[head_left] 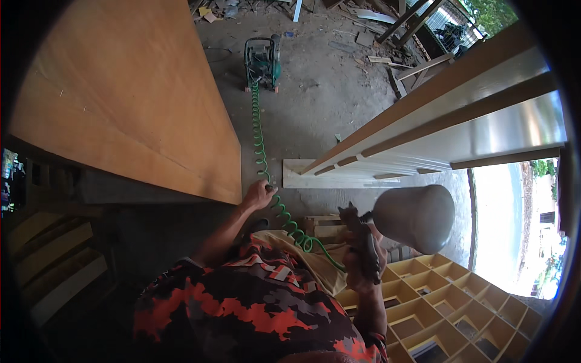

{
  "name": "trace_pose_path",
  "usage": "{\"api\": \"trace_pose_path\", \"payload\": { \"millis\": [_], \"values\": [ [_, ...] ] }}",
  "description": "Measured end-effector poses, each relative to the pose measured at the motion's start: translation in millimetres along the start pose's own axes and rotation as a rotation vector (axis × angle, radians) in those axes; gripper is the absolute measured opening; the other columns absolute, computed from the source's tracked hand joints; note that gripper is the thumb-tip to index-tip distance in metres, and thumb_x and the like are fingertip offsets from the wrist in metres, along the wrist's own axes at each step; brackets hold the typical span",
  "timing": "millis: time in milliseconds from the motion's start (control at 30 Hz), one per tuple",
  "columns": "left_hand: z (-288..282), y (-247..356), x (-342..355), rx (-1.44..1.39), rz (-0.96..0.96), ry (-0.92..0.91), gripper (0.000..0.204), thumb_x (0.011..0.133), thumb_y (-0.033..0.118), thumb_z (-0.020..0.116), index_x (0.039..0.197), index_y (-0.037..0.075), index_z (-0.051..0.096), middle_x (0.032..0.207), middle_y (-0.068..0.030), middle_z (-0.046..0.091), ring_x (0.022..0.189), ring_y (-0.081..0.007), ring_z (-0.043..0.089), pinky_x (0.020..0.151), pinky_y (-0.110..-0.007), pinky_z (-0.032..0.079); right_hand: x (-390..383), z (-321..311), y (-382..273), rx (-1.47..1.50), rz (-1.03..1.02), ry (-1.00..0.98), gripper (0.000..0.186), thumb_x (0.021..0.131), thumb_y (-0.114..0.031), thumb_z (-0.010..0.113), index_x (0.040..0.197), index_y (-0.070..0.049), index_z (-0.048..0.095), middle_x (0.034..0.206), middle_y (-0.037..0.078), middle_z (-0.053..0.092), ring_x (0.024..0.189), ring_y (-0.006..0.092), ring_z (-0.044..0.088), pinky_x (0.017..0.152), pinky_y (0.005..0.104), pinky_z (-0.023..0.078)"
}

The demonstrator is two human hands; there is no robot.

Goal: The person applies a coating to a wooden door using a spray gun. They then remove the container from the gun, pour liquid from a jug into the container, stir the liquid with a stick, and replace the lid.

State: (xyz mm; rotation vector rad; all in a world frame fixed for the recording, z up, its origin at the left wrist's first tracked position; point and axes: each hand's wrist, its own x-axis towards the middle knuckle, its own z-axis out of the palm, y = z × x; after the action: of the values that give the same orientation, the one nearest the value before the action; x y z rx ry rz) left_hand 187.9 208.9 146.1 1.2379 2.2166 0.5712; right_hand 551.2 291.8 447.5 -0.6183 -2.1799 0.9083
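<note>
My left hand grips the green coiled hose left of centre. That hose stretches up to a green and black compressor on the concrete floor and loops down toward my right side. In my right hand is a dark spray gun with a large grey cup on it; the cup hides part of what lies behind.
A tall plywood panel stands left. On the right, a long white panel with wood battens leans over a white board. A yellow gridded shelf fills the lower right. Wood scraps litter the back floor.
</note>
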Motion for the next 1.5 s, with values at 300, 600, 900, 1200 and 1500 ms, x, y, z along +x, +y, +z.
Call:
{"api": "trace_pose_path", "payload": {
  "millis": [300, 600, 900, 1200, 1500],
  "values": [
    [19, 1, 21, -0.152, -0.167, 0.097, 0.062, 0.097, 0.045, 0.076, 0.132, -0.004, 0.063, 0.123, -0.0272, 0.071, 0.118, -0.0428, 0.069, 0.099, -0.049, 0.056, 67, 0, 32, 0.147, 0.025, -0.014, 0.023, 0.096, -0.011, 0.061, 0.115, -0.001, 0.070, 0.098, 0.011, 0.077, 0.068, 0.0177, 0.069, 0.061, 0.0331, 0.052],
    [37, 39, 22, -0.470, -0.254, 0.180, 0.081, 0.103, 0.049, 0.067, 0.159, -0.003, 0.042, 0.162, -0.0295, 0.046, 0.142, -0.0434, 0.056, 0.116, -0.048, 0.047, 188, -10, 18, 0.326, 0.129, 0.060, 0.024, 0.104, -0.011, 0.064, 0.125, 0.000, 0.068, 0.100, 0.005, 0.078, 0.065, 0.0097, 0.062, 0.061, 0.0293, 0.051],
    [18, 128, -41, -0.509, -0.230, 0.115, 0.073, 0.104, 0.047, 0.068, 0.157, 0.001, 0.048, 0.153, -0.0290, 0.057, 0.140, -0.0443, 0.059, 0.113, -0.048, 0.050, 343, 15, 88, 0.435, -0.072, 0.313, 0.022, 0.109, -0.021, 0.063, 0.113, -0.002, 0.074, 0.101, 0.007, 0.077, 0.071, 0.0108, 0.065, 0.065, 0.0299, 0.050],
    [-54, 154, 53, -0.893, -0.270, 0.018, 0.070, 0.109, 0.039, 0.065, 0.159, -0.004, 0.043, 0.156, -0.0267, 0.054, 0.148, -0.0368, 0.052, 0.120, -0.044, 0.044, 513, 52, 176, 0.546, -0.070, 0.187, 0.033, 0.112, -0.024, 0.061, 0.136, -0.003, 0.068, 0.096, 0.006, 0.079, 0.051, 0.0015, 0.047, 0.045, 0.0253, 0.035],
    [-168, 148, 196, -0.831, -0.353, 0.306, 0.067, 0.108, 0.034, 0.066, 0.158, -0.005, 0.044, 0.159, -0.0284, 0.052, 0.151, -0.0404, 0.048, 0.123, -0.047, 0.039, 621, 75, 271, 0.491, -0.029, -0.006, 0.023, 0.108, -0.017, 0.062, 0.123, -0.003, 0.073, 0.085, 0.001, 0.073, 0.057, 0.0029, 0.052, 0.051, 0.0266, 0.041]
  ]
}}
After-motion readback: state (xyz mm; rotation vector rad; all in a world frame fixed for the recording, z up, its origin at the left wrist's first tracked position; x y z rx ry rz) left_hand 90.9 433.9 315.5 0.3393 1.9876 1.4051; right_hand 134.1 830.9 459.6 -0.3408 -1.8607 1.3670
